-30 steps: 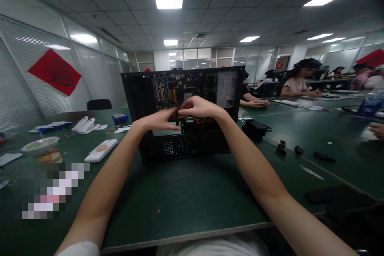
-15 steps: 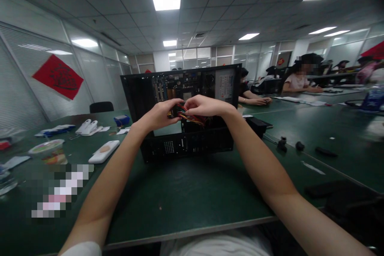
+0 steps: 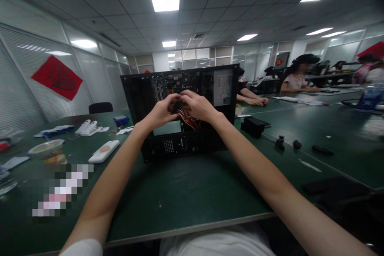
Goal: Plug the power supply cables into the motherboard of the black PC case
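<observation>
An open black computer case stands on the green table, its inside facing me. A circuit board shows along the upper part, and a silver power supply sits at the upper right. Both of my hands reach into the middle of the case. A bundle of coloured cables runs between them and hangs down to the right. My left hand is closed around the bundle from the left. From the right, my right hand bends its fingers over the same cables; its fingertips are partly hidden.
To the left lie a white device, a lidded plastic cup and a blue object. On the right are a black box and small black parts. Other people sit at the table's far right side.
My right hand has turned and lowered its wrist, with its fingers now further up and left. More of the coloured cables shows beneath the hands. My left hand has barely moved.
</observation>
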The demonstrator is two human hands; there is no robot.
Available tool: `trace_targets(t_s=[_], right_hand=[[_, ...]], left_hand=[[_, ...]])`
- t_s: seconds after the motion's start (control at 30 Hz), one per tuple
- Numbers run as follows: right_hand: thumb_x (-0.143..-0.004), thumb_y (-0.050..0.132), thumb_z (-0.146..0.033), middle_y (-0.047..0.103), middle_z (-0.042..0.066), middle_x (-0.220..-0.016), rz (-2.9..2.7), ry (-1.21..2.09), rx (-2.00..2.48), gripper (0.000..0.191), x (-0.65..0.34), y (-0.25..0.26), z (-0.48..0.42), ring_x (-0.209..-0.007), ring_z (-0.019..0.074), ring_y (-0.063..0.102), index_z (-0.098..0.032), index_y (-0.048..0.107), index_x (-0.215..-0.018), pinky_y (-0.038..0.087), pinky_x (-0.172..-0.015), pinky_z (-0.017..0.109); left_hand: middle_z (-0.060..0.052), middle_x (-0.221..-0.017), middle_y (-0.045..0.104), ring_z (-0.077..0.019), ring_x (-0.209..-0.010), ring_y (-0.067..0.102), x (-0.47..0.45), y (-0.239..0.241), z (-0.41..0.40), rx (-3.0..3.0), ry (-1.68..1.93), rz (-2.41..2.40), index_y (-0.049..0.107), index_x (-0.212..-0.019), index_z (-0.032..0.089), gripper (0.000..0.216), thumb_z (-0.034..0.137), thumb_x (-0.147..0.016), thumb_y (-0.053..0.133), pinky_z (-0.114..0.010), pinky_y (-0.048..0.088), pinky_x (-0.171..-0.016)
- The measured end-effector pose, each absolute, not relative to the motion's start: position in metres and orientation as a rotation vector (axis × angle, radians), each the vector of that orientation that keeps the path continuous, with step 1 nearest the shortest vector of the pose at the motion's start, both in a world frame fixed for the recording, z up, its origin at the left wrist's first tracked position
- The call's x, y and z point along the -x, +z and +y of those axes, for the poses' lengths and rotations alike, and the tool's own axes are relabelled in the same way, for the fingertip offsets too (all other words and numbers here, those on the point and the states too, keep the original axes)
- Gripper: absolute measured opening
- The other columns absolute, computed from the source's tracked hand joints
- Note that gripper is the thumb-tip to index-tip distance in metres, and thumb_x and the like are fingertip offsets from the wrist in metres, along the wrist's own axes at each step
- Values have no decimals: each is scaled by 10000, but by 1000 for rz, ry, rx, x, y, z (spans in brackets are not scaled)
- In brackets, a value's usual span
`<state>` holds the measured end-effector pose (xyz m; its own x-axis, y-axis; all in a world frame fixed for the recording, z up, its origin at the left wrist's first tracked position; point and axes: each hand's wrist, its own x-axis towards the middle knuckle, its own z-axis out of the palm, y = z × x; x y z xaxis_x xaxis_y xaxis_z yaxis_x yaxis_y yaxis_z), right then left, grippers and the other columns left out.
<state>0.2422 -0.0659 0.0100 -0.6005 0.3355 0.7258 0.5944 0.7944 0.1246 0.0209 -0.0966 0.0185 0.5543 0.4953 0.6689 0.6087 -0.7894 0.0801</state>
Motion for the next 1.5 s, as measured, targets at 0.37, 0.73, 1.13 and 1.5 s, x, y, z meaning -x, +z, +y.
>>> trace_targets(t_s=[0.37,0.73,1.13,1.5], right_hand=[[-1027,386,-148,607,164,-1289,-2305,-563,1001,383,-234,-9,-50,-1202,266,593,-158,619,-1332,487,-991,348],[-911,634,-218,731,183,-1159,-2478,-370,1347,265,-254,-37,-10,-1105,278,685,-113,772,-1111,502,-894,283],[-884,623,-201,755,184,-1109,-2513,-295,1342,286,-254,-39,-12,-1038,270,708,-110,780,-1105,496,-809,271],[-873,658,-244,759,181,-1090,-2506,-298,1357,286,-251,-39,-18,-1013,270,716,-125,783,-1102,502,-787,267]], left_hand=[[-144,-1067,750,-248,-973,714,-33,1,-56,2433,-1065,-1135,743,-1032,113,171,182,-882,699,-340,539,-908],[-171,-966,770,-268,-945,718,-66,-19,-19,2487,-281,-1308,813,-962,127,241,141,-906,580,-342,531,-877],[-194,-1027,766,-292,-1022,712,-66,-23,-27,2402,-239,-1392,814,-1047,124,284,156,-913,565,-362,531,-904],[-204,-1042,764,-307,-1048,712,-63,-23,-25,2380,-208,-1406,814,-1046,121,274,183,-919,578,-356,531,-912]])
